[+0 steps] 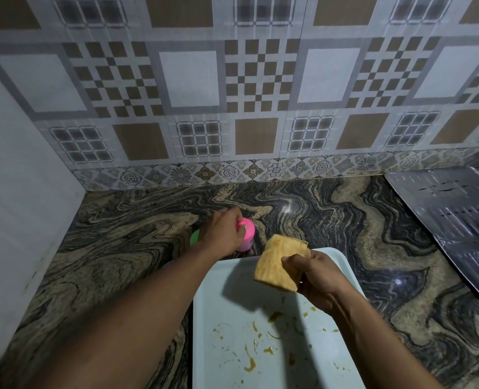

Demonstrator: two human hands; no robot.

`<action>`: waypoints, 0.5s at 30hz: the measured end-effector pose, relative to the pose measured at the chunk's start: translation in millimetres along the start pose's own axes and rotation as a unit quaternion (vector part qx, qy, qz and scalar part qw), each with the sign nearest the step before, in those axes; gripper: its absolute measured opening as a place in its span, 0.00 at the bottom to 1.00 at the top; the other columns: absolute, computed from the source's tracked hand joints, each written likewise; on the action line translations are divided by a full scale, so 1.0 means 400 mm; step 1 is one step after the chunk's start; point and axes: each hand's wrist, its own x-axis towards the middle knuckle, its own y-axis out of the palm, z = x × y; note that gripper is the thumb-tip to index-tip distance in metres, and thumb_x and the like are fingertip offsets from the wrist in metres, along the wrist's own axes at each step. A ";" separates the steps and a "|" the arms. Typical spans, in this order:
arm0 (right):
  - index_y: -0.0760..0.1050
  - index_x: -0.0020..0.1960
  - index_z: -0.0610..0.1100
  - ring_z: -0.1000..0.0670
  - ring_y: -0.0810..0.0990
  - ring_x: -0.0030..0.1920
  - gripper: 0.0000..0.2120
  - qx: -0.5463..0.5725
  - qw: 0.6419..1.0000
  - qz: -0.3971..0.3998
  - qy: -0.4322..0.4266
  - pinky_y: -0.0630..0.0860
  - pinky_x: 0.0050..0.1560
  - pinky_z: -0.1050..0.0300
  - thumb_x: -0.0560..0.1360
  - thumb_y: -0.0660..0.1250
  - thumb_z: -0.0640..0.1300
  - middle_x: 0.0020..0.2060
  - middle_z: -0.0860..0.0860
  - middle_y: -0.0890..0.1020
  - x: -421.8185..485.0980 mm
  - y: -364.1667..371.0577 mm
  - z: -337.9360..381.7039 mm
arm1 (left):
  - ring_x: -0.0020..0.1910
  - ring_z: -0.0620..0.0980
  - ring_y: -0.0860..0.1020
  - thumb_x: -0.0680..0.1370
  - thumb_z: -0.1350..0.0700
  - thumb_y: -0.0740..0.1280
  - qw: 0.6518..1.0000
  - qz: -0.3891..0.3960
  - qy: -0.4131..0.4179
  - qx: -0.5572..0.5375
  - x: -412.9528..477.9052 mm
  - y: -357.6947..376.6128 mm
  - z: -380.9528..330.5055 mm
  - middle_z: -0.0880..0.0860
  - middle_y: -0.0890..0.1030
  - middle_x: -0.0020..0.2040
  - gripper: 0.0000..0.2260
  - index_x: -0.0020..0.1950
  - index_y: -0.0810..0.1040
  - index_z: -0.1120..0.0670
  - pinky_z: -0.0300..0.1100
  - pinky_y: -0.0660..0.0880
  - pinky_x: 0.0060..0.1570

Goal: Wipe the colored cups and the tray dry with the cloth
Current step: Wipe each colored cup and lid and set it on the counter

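The left hand grips the pink cup, which stands upside down on the marbled counter just beyond the pale tray. A green cup peeks out beside it. The right hand pinches the folded yellow cloth above the stained tray.
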 end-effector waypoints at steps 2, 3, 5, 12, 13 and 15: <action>0.77 0.38 0.42 0.51 0.73 0.32 0.10 0.014 1.000 -0.005 -0.002 0.78 0.44 0.50 0.73 0.68 0.29 0.30 0.46 0.74 0.009 -0.008 -0.006 | 0.53 0.58 0.77 0.76 0.52 0.67 1.000 0.009 0.002 0.008 0.003 -0.001 -0.002 0.56 0.79 0.53 0.09 0.55 0.77 0.52 0.48 0.76 0.49; 0.78 0.40 0.41 0.50 0.73 0.32 0.09 0.022 1.000 -0.008 -0.002 0.78 0.45 0.49 0.73 0.68 0.29 0.31 0.46 0.75 0.010 -0.009 -0.006 | 0.54 0.58 0.77 0.76 0.52 0.67 1.000 0.016 0.005 0.014 0.005 -0.003 -0.004 0.56 0.78 0.54 0.09 0.55 0.77 0.52 0.46 0.74 0.49; 0.80 0.44 0.39 0.50 0.76 0.32 0.07 0.032 0.999 -0.019 -0.003 0.81 0.41 0.51 0.74 0.67 0.29 0.33 0.45 0.78 0.010 -0.011 -0.006 | 0.54 0.58 0.77 0.75 0.51 0.69 0.999 0.030 0.007 0.023 0.008 -0.011 -0.009 0.55 0.79 0.54 0.10 0.55 0.78 0.52 0.45 0.73 0.47; 0.79 0.56 0.35 0.44 0.84 0.40 0.12 0.058 0.998 -0.025 -0.001 0.83 0.42 0.46 0.74 0.65 0.28 0.43 0.40 0.84 0.014 -0.007 -0.009 | 0.49 0.57 0.77 0.73 0.47 0.75 0.998 0.058 -0.015 0.017 0.010 -0.012 -0.022 0.56 0.81 0.53 0.14 0.46 0.71 0.49 0.47 0.74 0.47; 0.79 0.55 0.36 0.43 0.84 0.40 0.12 0.065 0.998 -0.025 0.002 0.83 0.41 0.47 0.74 0.64 0.28 0.43 0.40 0.84 0.014 -0.006 -0.009 | 0.51 0.58 0.78 0.73 0.47 0.74 0.998 0.063 -0.017 0.018 0.011 -0.012 -0.024 0.56 0.80 0.53 0.14 0.47 0.71 0.48 0.48 0.75 0.48; 0.79 0.54 0.35 0.42 0.82 0.42 0.10 0.076 0.997 -0.023 0.011 0.83 0.42 0.48 0.75 0.65 0.28 0.43 0.39 0.83 0.013 -0.004 -0.011 | 0.53 0.58 0.78 0.74 0.46 0.73 0.997 0.073 -0.021 0.022 0.010 -0.013 -0.025 0.55 0.80 0.54 0.14 0.50 0.71 0.48 0.51 0.76 0.52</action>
